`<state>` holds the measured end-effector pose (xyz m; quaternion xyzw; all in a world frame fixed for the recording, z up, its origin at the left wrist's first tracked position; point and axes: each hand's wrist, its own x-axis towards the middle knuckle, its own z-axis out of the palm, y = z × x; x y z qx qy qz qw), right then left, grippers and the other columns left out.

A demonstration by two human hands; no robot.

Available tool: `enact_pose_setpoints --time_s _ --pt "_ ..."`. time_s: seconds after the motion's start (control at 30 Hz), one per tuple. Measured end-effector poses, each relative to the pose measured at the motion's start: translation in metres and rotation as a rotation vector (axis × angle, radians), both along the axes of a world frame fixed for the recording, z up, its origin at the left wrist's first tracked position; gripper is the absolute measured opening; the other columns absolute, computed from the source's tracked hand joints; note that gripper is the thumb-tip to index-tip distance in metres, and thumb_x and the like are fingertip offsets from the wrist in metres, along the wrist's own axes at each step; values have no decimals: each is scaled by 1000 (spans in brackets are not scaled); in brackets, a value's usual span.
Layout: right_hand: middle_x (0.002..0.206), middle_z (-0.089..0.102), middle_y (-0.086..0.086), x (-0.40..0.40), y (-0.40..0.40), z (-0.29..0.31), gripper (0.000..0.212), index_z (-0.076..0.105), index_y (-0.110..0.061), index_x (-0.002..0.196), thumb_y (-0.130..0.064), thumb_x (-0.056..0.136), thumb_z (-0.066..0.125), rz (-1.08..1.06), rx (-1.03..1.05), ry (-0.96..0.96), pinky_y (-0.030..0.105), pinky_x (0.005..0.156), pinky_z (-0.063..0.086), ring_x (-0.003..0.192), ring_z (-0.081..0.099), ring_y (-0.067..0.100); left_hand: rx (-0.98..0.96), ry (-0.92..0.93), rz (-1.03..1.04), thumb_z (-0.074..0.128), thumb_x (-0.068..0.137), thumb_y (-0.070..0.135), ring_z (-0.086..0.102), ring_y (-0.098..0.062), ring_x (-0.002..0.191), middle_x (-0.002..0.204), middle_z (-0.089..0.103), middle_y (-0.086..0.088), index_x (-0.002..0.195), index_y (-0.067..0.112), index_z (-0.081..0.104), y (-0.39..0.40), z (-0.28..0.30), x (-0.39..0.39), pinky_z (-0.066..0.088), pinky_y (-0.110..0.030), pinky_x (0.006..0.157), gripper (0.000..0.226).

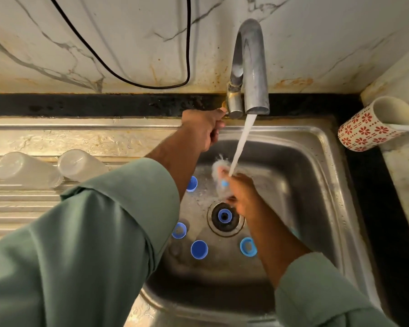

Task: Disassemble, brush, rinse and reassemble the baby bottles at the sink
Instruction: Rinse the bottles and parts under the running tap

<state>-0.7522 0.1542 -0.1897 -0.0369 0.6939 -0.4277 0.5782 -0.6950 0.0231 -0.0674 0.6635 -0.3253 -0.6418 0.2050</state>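
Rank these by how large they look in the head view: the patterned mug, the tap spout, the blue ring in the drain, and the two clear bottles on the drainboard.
1. tap spout
2. left clear bottle, right clear bottle and patterned mug: too alike to rank
3. blue ring

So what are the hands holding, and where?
The right hand grips a blurred clear bottle part by its lower end under the water; the left hand holds the tap handle.

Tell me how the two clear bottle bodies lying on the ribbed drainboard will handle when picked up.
The clear bottle bodies lie on their sides, so a nudge would probably roll them. They look like thin, empty plastic, likely light and fairly stiff. Near the running water they may be wet and slippery.
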Motion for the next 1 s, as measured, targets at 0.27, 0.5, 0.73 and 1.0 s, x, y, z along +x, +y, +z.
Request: enact_pose_setpoints --time_s 0.27,0.5,0.73,1.0 --pt "129 38 12 -14 16 11 55 44 -21 137 -30 87 65 775 -47 965 43 100 44 115 51 38 -543 -344 -166 64 88 13 59 -24 70 73 61 -4 72 12 60 22 14 -9 52 -32 70 17" --pt "128 52 5 -32 29 54 52 55 -20 127 -18 78 73 838 -256 1123 30 97 33 117 48 27 -730 -447 -625 59 98 16 62 -35 109 117 66 -19 121 2 62 28 43 -7 51 -40 95 27" --pt "142 40 14 -31 40 58 53 40 -20 141 -36 93 56 1035 -149 1348 38 85 50 114 57 33 -742 -653 -947 49 97 4 61 -29 113 128 63 -11 139 22 56 64 5 66 47 -37 97 46" --pt "136 44 11 4 50 67 42 47 -25 131 -28 91 60 1031 -80 1308 38 83 53 107 58 33 -724 -840 -1055 55 92 7 60 -36 114 127 64 -11 134 21 61 128 -30 209 50 -41 94 45"
